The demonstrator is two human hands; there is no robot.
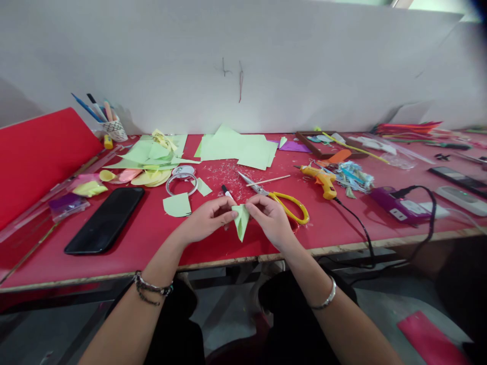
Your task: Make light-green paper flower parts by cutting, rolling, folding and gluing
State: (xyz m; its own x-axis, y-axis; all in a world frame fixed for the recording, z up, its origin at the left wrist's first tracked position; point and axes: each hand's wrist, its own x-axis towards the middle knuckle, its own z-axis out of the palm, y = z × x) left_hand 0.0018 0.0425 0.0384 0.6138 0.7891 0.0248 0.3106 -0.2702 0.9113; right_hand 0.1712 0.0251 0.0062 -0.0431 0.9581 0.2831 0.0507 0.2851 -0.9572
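Note:
Between my two hands is a small folded piece of light green paper [241, 223], its pointed end hanging down. My left hand [211, 218] pinches its upper left corner between thumb and fingers. At the upper right corner my right hand [269, 217] grips it in the same way. Just beyond my fingers lie a black-and-white marker [227, 192], partly hidden, and scissors [291, 205] with yellow handles, their blades pointing away to the left. A thin wooden stick [268, 180] rests across the blades. A cut green paper piece [177, 205] lies left of my left hand.
A black phone [105, 220] lies at left, near a tape roll [181, 183]. Green paper sheets [236, 147] are spread at the back. To the right are a yellow glue gun [323, 181] with a trailing cord and a purple power strip [401, 205]. The red table's edge is close to me.

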